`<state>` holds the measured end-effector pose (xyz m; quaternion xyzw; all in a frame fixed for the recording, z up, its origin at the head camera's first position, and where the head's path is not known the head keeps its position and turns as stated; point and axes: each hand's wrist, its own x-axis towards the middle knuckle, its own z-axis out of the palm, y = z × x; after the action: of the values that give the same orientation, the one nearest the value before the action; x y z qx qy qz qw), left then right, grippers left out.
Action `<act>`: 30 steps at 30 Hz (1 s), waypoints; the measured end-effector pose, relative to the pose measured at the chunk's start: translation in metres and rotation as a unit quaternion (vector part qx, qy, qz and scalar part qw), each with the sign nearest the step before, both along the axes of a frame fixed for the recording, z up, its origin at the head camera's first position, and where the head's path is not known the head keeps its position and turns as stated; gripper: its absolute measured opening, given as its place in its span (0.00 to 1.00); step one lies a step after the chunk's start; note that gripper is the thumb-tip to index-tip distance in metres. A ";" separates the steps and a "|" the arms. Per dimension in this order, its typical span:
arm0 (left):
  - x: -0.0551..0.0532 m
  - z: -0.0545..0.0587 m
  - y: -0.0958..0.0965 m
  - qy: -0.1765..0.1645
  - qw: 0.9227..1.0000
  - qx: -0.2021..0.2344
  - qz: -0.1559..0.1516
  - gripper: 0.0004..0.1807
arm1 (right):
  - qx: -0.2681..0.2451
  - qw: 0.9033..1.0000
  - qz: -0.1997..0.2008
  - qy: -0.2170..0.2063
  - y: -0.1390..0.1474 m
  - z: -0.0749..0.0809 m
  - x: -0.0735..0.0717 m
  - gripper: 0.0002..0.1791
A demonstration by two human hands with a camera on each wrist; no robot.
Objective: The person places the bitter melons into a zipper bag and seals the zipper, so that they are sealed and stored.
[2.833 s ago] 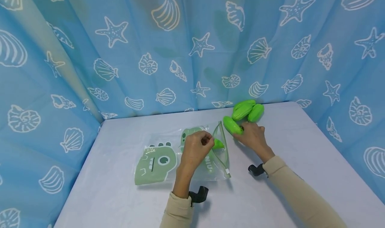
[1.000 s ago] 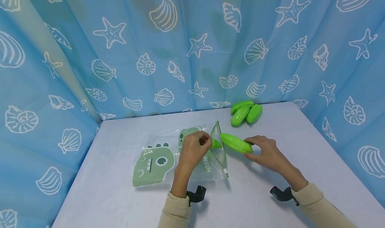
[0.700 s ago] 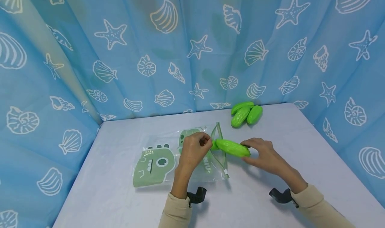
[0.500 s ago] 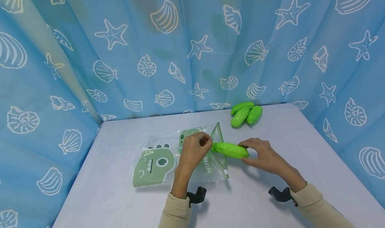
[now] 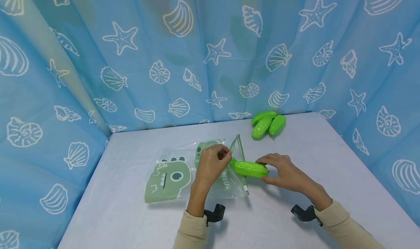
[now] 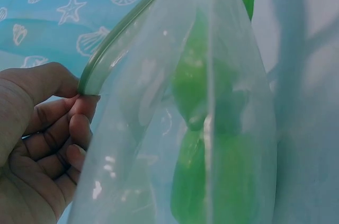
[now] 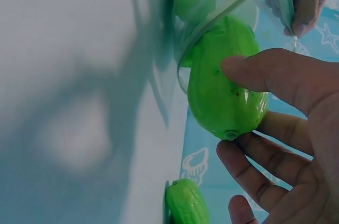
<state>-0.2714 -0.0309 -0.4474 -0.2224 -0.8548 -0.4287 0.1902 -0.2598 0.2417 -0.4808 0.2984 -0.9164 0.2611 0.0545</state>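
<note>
A clear slider bag [image 5: 168, 183] with green dinosaur print lies on the table, its mouth facing right. My left hand [image 5: 210, 165] pinches the upper lip of that mouth between thumb and fingertip, holding it apart from the lower side. My right hand [image 5: 283, 172] holds a bright green cucumber [image 5: 251, 169] by its near end, thumb on one side and fingers on the other in the right wrist view. The cucumber's far end is inside the bag's green zip edge [image 7: 212, 23]. Through the plastic, green cucumber shapes [image 6: 212, 176] show inside the bag, blurred.
Several more cucumbers [image 5: 261, 127] lie in a cluster at the back of the white table [image 5: 124, 220]. Behind it hangs a blue curtain [image 5: 197, 59] with shell and starfish prints. A white slider [image 5: 245, 187] sits at the bag's front corner.
My right hand has picked a cucumber from beside the cluster and carried it forward and left, its tip now inside the bag's mouth. The left hand keeps its hold on the bag.
</note>
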 end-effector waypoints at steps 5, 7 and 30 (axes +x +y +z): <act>0.000 0.000 0.000 0.000 1.000 -0.001 0.001 0.04 | 0.000 1.000 -0.003 -0.001 0.001 0.003 0.000 0.26; -0.001 0.000 0.000 -0.004 1.000 -0.002 0.001 0.04 | 0.001 1.000 0.001 -0.005 0.001 0.002 0.001 0.26; -0.001 -0.001 0.001 0.008 1.000 -0.001 -0.008 0.04 | -0.013 0.999 0.048 0.001 -0.031 0.001 -0.009 0.26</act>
<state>-0.2727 -0.0300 -0.4486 -0.2328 -0.8519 -0.4275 0.1934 -0.2685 0.2109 -0.4802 0.3419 -0.8973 0.2752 0.0464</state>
